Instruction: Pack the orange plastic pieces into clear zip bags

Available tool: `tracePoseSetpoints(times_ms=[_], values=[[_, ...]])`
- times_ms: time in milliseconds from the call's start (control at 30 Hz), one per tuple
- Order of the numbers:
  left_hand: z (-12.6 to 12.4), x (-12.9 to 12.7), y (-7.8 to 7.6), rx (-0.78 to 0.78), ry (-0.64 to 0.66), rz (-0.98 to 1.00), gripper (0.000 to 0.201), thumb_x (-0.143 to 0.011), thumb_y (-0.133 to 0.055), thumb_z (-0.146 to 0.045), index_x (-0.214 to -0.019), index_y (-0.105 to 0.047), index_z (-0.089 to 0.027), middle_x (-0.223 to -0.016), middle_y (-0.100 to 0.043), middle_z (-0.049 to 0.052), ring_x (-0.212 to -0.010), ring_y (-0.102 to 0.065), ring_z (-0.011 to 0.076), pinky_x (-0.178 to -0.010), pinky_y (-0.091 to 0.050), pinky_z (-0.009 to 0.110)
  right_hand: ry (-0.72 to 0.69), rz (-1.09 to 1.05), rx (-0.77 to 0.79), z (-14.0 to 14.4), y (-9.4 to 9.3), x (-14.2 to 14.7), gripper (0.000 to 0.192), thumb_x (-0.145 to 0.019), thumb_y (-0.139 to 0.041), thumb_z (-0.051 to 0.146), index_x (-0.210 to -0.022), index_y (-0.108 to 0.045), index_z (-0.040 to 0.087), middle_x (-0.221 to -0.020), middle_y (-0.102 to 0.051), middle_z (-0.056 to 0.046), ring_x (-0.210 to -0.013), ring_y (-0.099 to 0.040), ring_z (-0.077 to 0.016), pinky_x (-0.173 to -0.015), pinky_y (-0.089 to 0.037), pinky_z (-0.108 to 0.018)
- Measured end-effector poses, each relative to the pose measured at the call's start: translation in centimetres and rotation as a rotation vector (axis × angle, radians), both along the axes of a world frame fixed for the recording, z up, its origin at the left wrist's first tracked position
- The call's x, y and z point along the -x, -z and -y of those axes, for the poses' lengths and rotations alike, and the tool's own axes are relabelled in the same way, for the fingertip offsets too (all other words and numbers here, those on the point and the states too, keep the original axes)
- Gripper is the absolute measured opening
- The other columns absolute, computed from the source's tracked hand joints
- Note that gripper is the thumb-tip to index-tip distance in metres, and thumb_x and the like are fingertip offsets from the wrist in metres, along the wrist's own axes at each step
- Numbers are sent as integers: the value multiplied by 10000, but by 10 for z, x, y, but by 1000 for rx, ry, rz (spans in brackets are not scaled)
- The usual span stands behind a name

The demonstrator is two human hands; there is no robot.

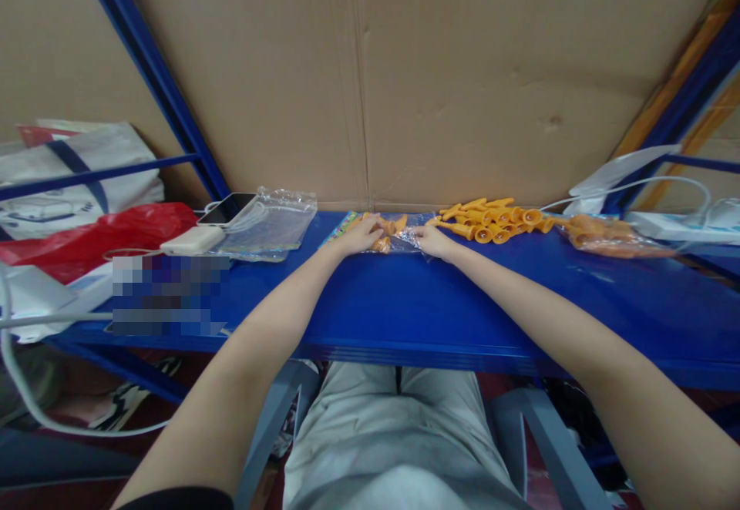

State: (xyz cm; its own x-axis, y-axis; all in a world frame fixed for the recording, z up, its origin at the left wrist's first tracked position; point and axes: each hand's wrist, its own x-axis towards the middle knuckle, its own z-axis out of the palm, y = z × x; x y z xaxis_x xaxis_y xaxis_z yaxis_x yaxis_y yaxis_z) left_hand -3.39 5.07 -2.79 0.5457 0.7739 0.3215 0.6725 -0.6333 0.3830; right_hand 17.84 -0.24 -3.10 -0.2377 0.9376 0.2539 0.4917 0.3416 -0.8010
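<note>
Both of my arms reach across a blue shelf (405, 302) toward the cardboard wall. My left hand (361, 236) and my right hand (432, 242) grip a small clear plastic bag (405, 239) between them, with orange plastic pieces (388, 226) in and at its mouth. The left hand's fingers pinch the bag's left end together with an orange piece. My right hand pinches the bag's right edge. Just right of that hand lies a loose pile of orange plastic parts (491, 221).
A stack of clear bags (274, 221), a phone (225, 208) and a white power bank (190, 240) lie at the left, beside a red bag (86, 244). A filled bag of orange parts (607, 236) and white cables (653, 186) sit at the right.
</note>
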Motion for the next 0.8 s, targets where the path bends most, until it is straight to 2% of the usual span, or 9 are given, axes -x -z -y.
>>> tracePoseSetpoints(times_ms=[100, 200, 333, 467, 533, 600, 700, 800], values=[[0, 1, -1, 3, -18, 9, 167, -869, -481, -308, -898, -614, -212, -1280, -643, 92, -1389, -436, 251, -1186, -277, 390, 1, -9, -9, -2, 1, 1, 292, -782, -569, 21, -880, -791, 185, -994, -779, -15, -1045, -695, -229, -1009, -481, -362], [0, 1, -1, 7, -14, 16, 163, -862, -470, -298, -892, -606, -213, -1157, -678, 83, -1296, -517, 261, -1150, -333, 398, 61, 45, -25, -4, -4, 1, 326, -794, -538, 23, -908, -791, 194, -1008, -777, -14, -1002, -703, -209, -970, -504, -339], [0, 0, -1, 30, -7, 21, 168, -861, -460, -301, -913, -595, -216, -1031, -675, 59, -1109, -608, 243, -1059, -430, 399, 254, 308, -148, -1, -18, -11, 355, -811, -483, 34, -917, -791, 177, -990, -773, -47, -950, -704, -204, -933, -511, -304], [0, 0, -2, 52, -35, 35, 150, -859, -474, -310, -899, -590, -224, -978, -660, 40, -1074, -614, 234, -1046, -435, 398, 435, 633, -294, 9, -31, -30, 321, -852, -481, 83, -1005, -761, 117, -1134, -724, -181, -1103, -656, -305, -977, -477, -405], [0, 1, -3, 65, -62, 26, 139, -858, -482, -308, -893, -590, -227, -972, -654, 34, -1072, -616, 232, -1044, -433, 391, 474, 775, -262, 14, -32, -38, 315, -849, -494, 88, -1043, -741, 62, -1165, -689, -262, -1142, -629, -370, -970, -467, -463], [-1, 2, -3, 80, -87, 16, 135, -860, -484, -303, -896, -590, -228, -983, -654, 33, -1063, -622, 229, -1035, -437, 383, 477, 871, -200, 17, -32, -42, 316, -843, -502, 85, -1054, -731, 31, -1148, -679, -300, -1155, -615, -403, -956, -462, -482], [-4, 5, -4, 93, -110, 10, 127, -860, -492, -298, -894, -593, -230, -1001, -661, 36, -1070, -623, 230, -1031, -437, 376, 473, 915, -162, 17, -30, -43, 302, -852, -517, 117, -1047, -736, 44, -1133, -686, -295, -1173, -605, -395, -957, -454, -461], [-9, 12, -4, 90, -132, 4, 118, -854, -503, -300, -887, -596, -237, -1014, -669, 30, -1094, -618, 231, -1040, -432, 381, 482, 862, -168, 16, -32, -41, 267, -863, -552, 176, -1006, -755, 79, -1119, -701, -268, -1160, -616, -372, -974, -442, -440]])
